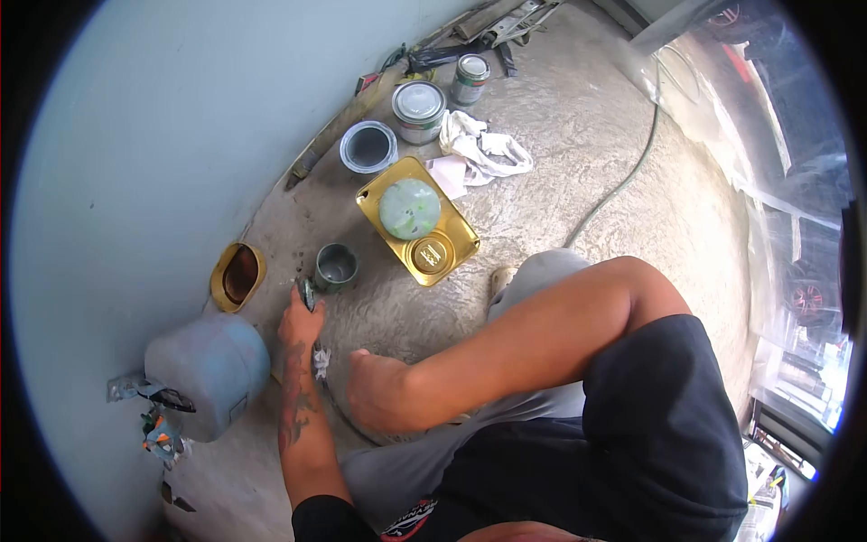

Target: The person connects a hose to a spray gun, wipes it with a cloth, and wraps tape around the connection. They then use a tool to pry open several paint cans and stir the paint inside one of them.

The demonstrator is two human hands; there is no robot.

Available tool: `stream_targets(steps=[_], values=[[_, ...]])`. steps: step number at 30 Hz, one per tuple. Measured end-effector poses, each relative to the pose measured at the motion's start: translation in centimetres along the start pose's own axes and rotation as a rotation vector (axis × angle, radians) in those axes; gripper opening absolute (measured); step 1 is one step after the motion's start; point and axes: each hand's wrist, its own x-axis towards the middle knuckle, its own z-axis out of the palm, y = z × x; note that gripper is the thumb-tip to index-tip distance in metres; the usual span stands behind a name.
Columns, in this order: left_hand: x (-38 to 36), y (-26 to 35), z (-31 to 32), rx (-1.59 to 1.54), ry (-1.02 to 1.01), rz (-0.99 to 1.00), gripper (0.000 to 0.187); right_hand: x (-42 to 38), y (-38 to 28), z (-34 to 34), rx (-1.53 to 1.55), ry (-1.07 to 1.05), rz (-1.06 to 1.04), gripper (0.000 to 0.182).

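My left hand (301,323) is closed around a small dark, paint-smeared tool (307,294) whose exact kind I cannot make out. Just beyond its tip stands a dark green-grey cup (350,276), with paint inside. My right hand (377,393) is curled near my knees, a fingertip showing; whatever it may hold is hidden. Close by, a crumpled white scrap (321,363) lies on the floor, and a thin dark hose (340,414) runs beneath. Ahead, a gold rectangular tin (461,228) carries a round paint-stained lid (409,209).
Along the wall sit an open can of dark paint (369,146), a lidded can (420,126), a smaller can (470,88) and white rags (488,154). A cut yellow container (217,291) and blue-grey jug (206,375) are at left. A hose (623,185) crosses toward plastic sheeting (768,235).
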Motion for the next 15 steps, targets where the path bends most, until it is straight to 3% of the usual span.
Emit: stream_targets(steps=[15], values=[[0.37, 0.25, -0.39, -0.061, 0.017, -0.027, 0.071, -0.05, -0.36, 0.45, -0.054, 0.057, -0.019, 0.034]])
